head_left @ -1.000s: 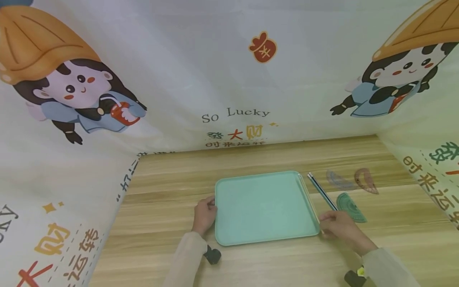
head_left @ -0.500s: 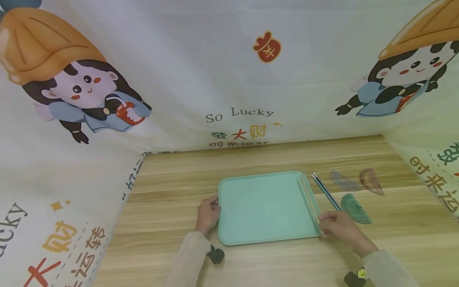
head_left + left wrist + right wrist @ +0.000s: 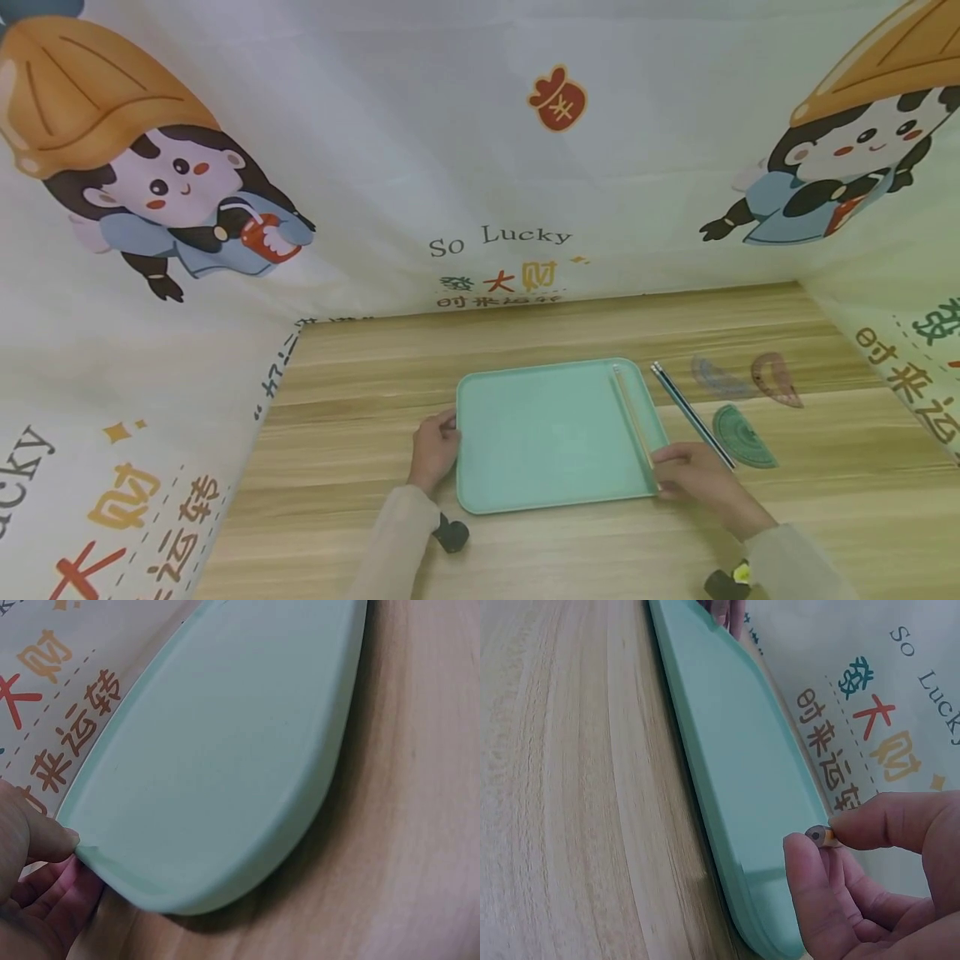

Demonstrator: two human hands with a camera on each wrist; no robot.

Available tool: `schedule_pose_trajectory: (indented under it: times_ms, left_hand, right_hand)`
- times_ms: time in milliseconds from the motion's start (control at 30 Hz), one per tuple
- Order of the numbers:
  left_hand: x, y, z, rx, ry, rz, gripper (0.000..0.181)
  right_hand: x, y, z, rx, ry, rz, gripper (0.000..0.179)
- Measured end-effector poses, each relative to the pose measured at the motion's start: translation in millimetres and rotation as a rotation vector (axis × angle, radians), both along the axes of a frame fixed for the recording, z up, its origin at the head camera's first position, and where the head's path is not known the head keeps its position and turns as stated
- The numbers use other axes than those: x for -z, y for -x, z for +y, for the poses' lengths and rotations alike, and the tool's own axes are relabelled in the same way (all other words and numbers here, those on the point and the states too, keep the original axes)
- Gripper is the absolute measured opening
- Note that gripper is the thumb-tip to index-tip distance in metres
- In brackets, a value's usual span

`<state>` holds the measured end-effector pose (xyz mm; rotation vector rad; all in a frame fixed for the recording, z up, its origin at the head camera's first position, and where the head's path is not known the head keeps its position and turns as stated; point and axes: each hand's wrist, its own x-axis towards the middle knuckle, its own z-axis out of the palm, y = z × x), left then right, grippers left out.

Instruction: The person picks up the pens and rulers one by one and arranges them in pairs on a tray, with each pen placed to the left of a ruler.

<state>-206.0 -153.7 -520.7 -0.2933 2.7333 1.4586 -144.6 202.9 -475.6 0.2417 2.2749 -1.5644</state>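
Observation:
A mint-green tray (image 3: 543, 442) lies on the wooden table. My left hand (image 3: 435, 450) pinches its left rim, thumb on top in the left wrist view and the other fingers below. At the tray's right side, my right hand (image 3: 697, 479) holds a slim, pale yellowish pencil (image 3: 633, 412) near its lower end. That pencil slants over the right part of the tray; whether it touches the surface I cannot tell. Its round grey end (image 3: 819, 835) shows between thumb and fingertip in the right wrist view.
Right of the tray lie dark striped pencils (image 3: 690, 412), a green protractor (image 3: 744, 436), a clear bluish protractor (image 3: 720, 377) and a pinkish protractor (image 3: 776, 381). A printed white cloth (image 3: 420, 167) walls the table at the back and sides.
My right hand has shifted left with the pencil, from along the tray's right rim to over its inside. The left hand keeps its grip on the tray.

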Motion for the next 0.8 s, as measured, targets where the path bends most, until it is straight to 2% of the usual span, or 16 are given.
schedule_pose_trajectory:
  times_ms: [467,633,800]
  left_hand:
    - [2.2,0.3,0.0,-0.011,-0.002,-0.002,0.040]
    - [0.6,-0.5,0.1,-0.012,-0.005,0.000,0.040]
    - [-0.6,-1.3,0.7,-0.015,-0.004,-0.010,0.040]
  right_hand:
    - [3.2,4.7,-17.8,0.002,0.031,-0.009,0.042]
    - [3.6,5.0,-24.7,0.010,0.016,-0.020,0.041]
    - [5.6,3.7,-31.0,0.006,0.043,-0.020,0.040]
